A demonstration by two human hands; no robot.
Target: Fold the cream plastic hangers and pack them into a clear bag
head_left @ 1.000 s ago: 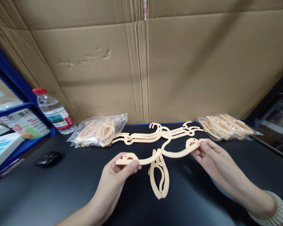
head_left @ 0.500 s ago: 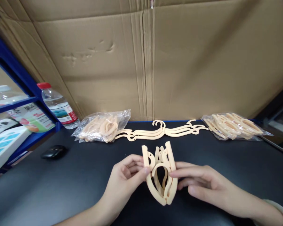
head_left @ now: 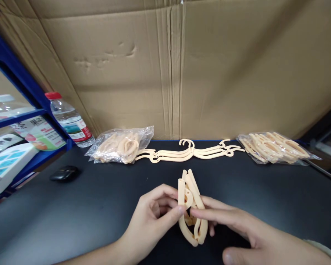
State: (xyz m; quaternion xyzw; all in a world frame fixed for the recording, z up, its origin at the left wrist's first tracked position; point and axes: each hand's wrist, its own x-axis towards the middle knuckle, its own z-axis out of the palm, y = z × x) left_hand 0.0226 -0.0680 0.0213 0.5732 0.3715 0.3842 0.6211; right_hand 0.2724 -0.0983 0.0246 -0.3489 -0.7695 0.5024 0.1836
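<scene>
Folded beige plastic folding hangers (head_left: 202,227), apparently more than one together, stand at the near middle of the black desk. My left hand (head_left: 157,213) pinches their left arm between thumb and fingers. From the right, my right hand (head_left: 237,221) reaches onto them, one finger across the front of the right arm and others behind it. Its thumb is stretched away, off the hangers. The two arms lean close together, and the curved hook part is partly hidden between them and my fingertips.
Several unfolded beige hangers (head_left: 173,156) lie at the back. Clear bags of folded hangers lie left (head_left: 117,147) and right (head_left: 276,147) of them. A black mouse (head_left: 65,173), water bottle (head_left: 73,121) and blue shelf (head_left: 48,152) are at left. Cardboard (head_left: 127,81) rises behind.
The hangers' arms have been squeezed closer together and turned slightly, moving a little right. My right thumb has spread away from them, and its fingers have slid further across the front.
</scene>
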